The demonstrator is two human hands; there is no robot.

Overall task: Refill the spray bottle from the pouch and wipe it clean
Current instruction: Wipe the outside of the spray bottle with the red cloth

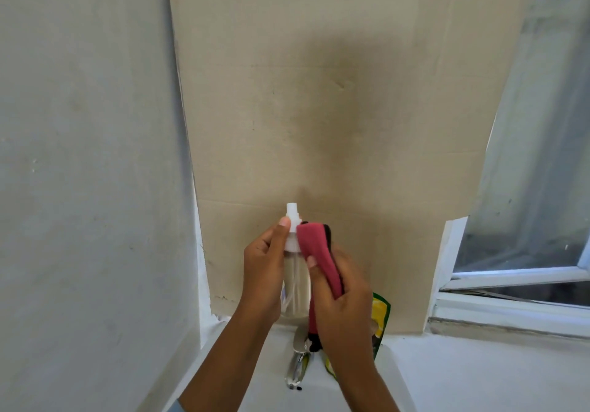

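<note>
While the left hand (265,271) grips the clear spray bottle (295,287) upright in the air, fingers wrapped round its body and thumb up against the white pump head (293,229), the right hand (343,303) clutches a folded red cloth (314,252) and presses its upper end against the right side of the pump collar. Both hands are raised above a white counter (463,376) in front of a sheet of brown cardboard (335,92) leaning on the wall. Down behind the right wrist lies the green and yellow pouch (381,312) on the counter, mostly hidden. Near it, below the bottle, lies a shiny metal object (298,357) which I cannot identify. A window (526,236) stands at the right.
</note>
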